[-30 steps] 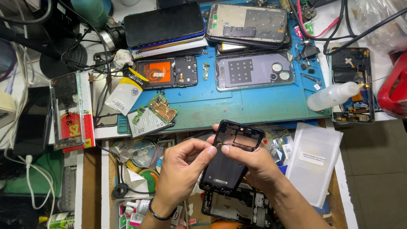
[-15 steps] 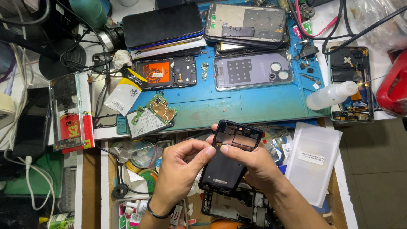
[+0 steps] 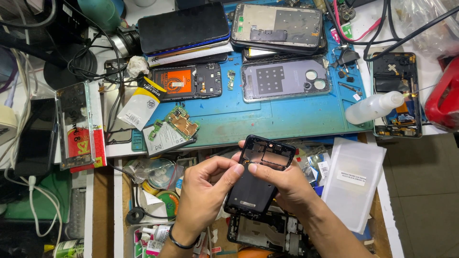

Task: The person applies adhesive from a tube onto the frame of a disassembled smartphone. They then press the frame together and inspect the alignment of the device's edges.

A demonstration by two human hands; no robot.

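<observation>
Step in hand: I judge I am working at the upper edge of the black rectangular phone frame [image 3: 260,177], held tilted above the near edge of the table [image 3: 296,119].
Left hand [image 3: 205,191]: fingers closed on the frame's left edge.
Right hand [image 3: 287,184]: fingers pinching its top, thumb pressed there.
Nearby: blue work mat [image 3: 287,117] beyond; white plastic bag [image 3: 354,181] to the right.
Next move: likely calls for steady, light pressure near the camera cut-out.
</observation>
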